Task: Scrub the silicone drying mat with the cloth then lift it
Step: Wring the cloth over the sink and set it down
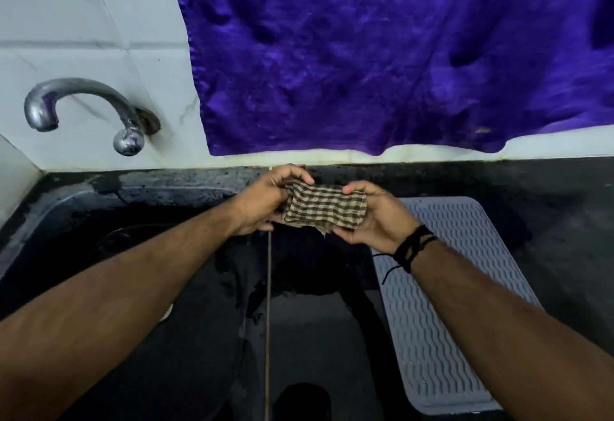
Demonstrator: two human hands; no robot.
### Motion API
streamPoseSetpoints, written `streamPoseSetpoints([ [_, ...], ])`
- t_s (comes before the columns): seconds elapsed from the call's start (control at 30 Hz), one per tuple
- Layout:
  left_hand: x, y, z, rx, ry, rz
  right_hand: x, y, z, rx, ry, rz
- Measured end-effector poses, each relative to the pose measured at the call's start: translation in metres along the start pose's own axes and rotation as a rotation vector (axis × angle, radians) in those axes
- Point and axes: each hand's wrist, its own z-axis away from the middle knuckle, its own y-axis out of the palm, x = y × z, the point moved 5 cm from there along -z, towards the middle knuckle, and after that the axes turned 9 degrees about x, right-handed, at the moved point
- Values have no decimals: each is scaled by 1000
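Note:
A small checked cloth (324,208), brown and cream, is folded and held up between both hands above the dark counter. My left hand (265,199) pinches its left end, and my right hand (372,216) grips its right end, with a black thread band on that wrist. The grey silicone drying mat (465,241), ribbed with wavy lines, lies flat on the counter to the right, partly hidden under my right forearm. The cloth hangs just left of the mat's far corner and does not touch it.
A dark sink (109,214) fills the left side, with a metal tap (83,101) on the white tiled wall above it. A purple curtain (398,55) hangs over the wall behind. The black counter (548,194) is wet around the mat.

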Motion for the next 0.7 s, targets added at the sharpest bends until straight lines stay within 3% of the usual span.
streamPoseSetpoints([
  [0.13, 29, 2, -9, 37, -115, 152, -16, -18, -3, 29, 156, -176],
  [0.33, 73, -3, -18, 92, -308, 371, -35, -34, -25, -78, 330, 140],
  [0.53, 81, -2, -48, -38, -306, -8, -34, -39, -65, -339, 413, 496],
  [0.7, 56, -46, -84, -247, -114, -198, -5, -36, -111, -409, 165, 579],
])
